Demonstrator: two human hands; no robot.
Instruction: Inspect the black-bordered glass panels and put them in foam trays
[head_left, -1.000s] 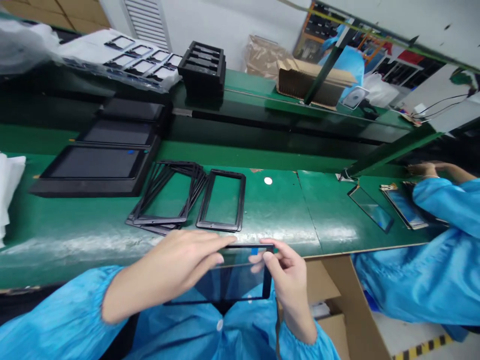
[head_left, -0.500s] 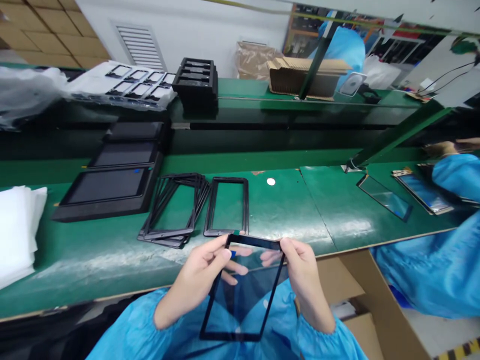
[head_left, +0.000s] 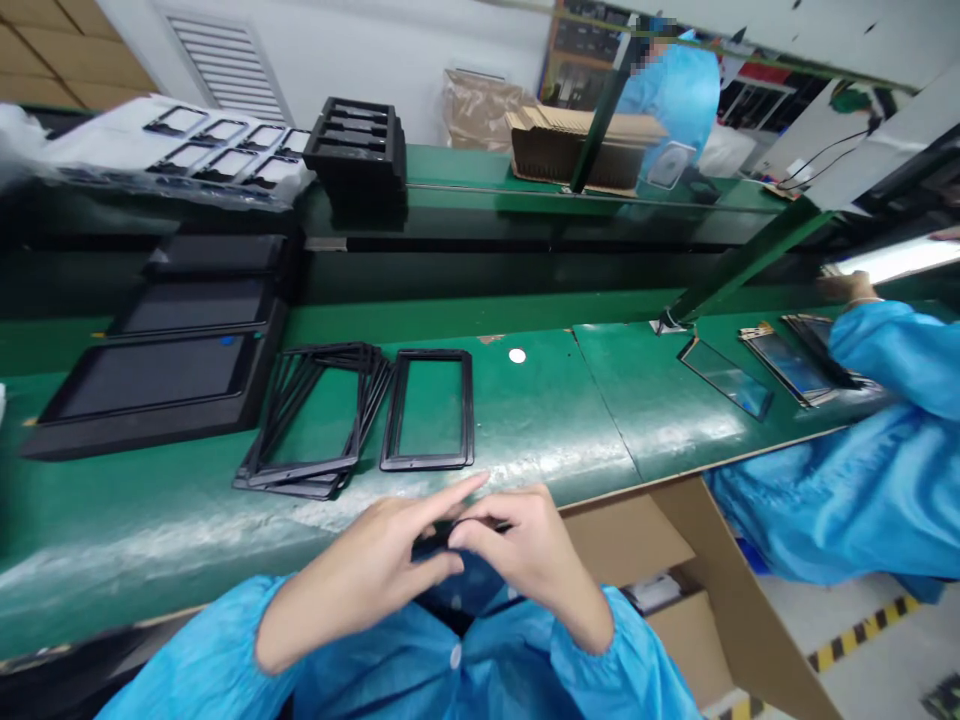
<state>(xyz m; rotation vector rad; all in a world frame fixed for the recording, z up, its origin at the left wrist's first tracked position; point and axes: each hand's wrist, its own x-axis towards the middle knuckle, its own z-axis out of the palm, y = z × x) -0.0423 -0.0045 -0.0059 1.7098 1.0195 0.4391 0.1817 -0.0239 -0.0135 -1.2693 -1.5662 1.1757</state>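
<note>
A black-bordered glass touch panel [head_left: 429, 546] is between my hands in front of my chest, tilted almost edge-on, so most of it is hidden. My right hand [head_left: 534, 540] pinches its edge between thumb and fingertips. Around its left end is my left hand [head_left: 379, 550], thumb below and fingers stretched along the other side. Just beyond my hands, a small stack of black rectangular frames [head_left: 388, 420] lies on the green bench [head_left: 540, 430]. To its left is a looser, skewed pile of similar frames [head_left: 349, 460].
Dark screens lie on a black foam tray [head_left: 150, 440] at left. Black trays [head_left: 360, 160] and a cardboard box [head_left: 547, 160] stand on the shelf behind. At right, a co-worker's sleeve [head_left: 885, 345] is near several panels [head_left: 787, 362]. An open carton [head_left: 637, 545] stands below the bench edge.
The glass panel has turned from facing me to nearly edge-on. My hands have come closer together and changed their hold. The view has shifted right. The co-worker now has a bright white sheet-like item.
</note>
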